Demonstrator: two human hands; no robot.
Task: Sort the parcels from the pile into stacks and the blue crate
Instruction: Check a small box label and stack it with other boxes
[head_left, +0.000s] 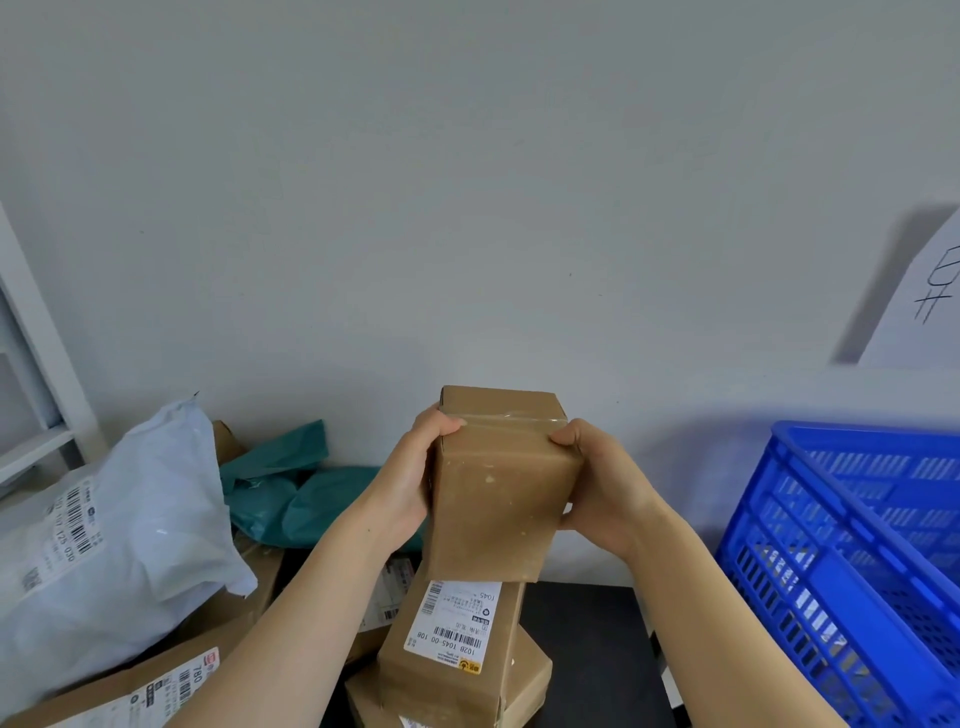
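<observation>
Cardboard box (501, 483): gripped at both sides by left hand (410, 478) and right hand (597, 486), above a stack of boxes (457, 654). Blue crate (852, 561): at right. White bag (114, 535): at left.

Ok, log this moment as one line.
left hand: grips cardboard box | right hand: grips same box | box: held up over stacked boxes | blue crate: at right

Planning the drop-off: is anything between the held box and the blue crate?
Nothing visible does. The left hand and right hand hold the cardboard box raised over the stack; open space separates it from the blue crate on its right.
</observation>
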